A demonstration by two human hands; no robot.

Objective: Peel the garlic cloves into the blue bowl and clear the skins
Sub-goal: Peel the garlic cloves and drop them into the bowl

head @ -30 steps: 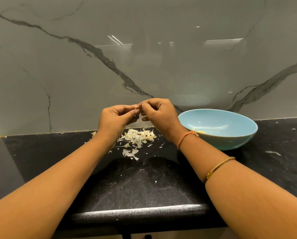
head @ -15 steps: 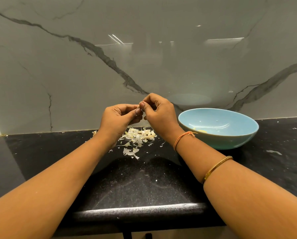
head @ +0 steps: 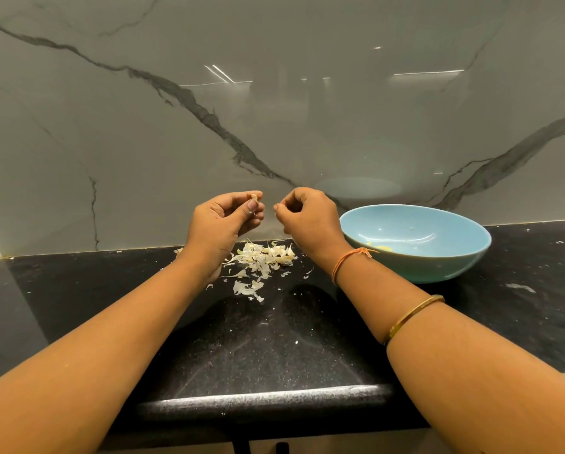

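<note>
A garlic clove is pinched in the left hand's fingertips, above loose skins on the black surface. The right hand curls just beside it, its contents unclear; the blue bowl stands further right.

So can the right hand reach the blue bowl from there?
Probably yes. The round light-blue bowl sits on the black counter just beside the right hand, with nothing between them.

Black speckled countertop, grey marble backsplash with dark veins
</note>
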